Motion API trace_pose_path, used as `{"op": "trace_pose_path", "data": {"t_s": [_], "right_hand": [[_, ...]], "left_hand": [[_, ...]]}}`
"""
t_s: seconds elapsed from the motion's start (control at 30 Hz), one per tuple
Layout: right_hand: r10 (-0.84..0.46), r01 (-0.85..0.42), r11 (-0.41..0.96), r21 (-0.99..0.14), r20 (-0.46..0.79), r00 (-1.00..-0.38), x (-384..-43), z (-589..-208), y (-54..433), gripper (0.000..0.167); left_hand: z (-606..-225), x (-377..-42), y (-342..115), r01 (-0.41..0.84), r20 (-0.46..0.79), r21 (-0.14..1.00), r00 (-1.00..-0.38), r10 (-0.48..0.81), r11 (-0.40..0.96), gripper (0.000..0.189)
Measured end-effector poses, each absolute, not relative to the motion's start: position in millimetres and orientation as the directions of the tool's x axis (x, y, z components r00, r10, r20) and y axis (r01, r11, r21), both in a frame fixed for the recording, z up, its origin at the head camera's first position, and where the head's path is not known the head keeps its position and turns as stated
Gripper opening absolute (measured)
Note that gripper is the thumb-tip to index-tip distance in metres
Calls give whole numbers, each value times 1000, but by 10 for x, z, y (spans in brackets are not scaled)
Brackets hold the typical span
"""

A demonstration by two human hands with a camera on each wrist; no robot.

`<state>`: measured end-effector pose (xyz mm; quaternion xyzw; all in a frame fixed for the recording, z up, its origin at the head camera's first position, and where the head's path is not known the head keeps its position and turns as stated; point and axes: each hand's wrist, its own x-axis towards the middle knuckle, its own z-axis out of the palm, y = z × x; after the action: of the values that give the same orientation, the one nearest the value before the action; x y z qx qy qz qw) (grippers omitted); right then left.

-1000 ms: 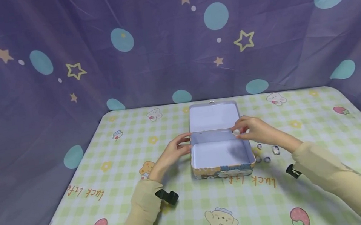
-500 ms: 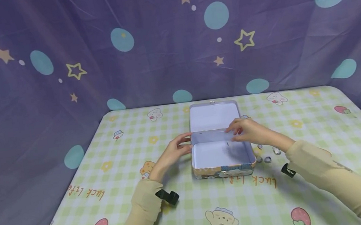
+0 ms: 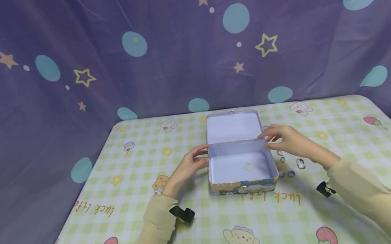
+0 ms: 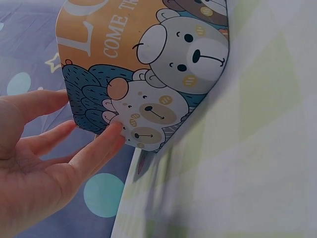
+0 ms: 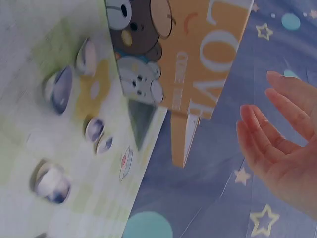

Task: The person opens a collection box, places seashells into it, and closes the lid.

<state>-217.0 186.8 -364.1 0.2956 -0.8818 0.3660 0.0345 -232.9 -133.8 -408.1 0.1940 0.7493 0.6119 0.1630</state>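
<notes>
The right hand (image 3: 283,139), empty with loosely spread fingers, has left a small, pale, rounded piece (image 3: 248,166) inside the open, orange-and-blue metal box (image 3: 226,186), which the spread left hand (image 3: 188,165) touches, while small glossy pieces (image 3: 300,164) remain outside on the green-checked worktop (image 3: 275,222).

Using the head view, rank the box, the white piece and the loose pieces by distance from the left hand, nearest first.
1. Box: nearest, its left side at the fingertips of the left hand.
2. White piece: inside the box, on its floor.
3. Loose pieces: farthest, outside the box, beyond its right side.
</notes>
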Motion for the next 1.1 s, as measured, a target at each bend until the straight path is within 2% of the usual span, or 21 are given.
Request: {"op": "trace_pose_path", "data": {"t_s": [0.23, 0.5, 0.73, 1.1], "right_hand": [[-447, -518, 570, -637, 288, -847, -2146, -3677, 2063, 29], [-405, -494, 631, -598, 290, -867, -2120, -3762, 2270, 26], [-385, -500, 635, -589, 320, -866, -2096, -3817, 2411, 26], [-363, -421, 674, -607, 223, -905, -2010, -3857, 2617, 28]], "left_hand": [[-4071, -2323, -1324, 93, -5, 979, -877, 480, 181, 48], [-4084, -2318, -1332, 78, -16, 981, -879, 477, 177, 48], [-4108, -2330, -1341, 80, -12, 982, -876, 482, 169, 49], [-4114, -2332, -1337, 74, -10, 985, -876, 482, 155, 49]]}}
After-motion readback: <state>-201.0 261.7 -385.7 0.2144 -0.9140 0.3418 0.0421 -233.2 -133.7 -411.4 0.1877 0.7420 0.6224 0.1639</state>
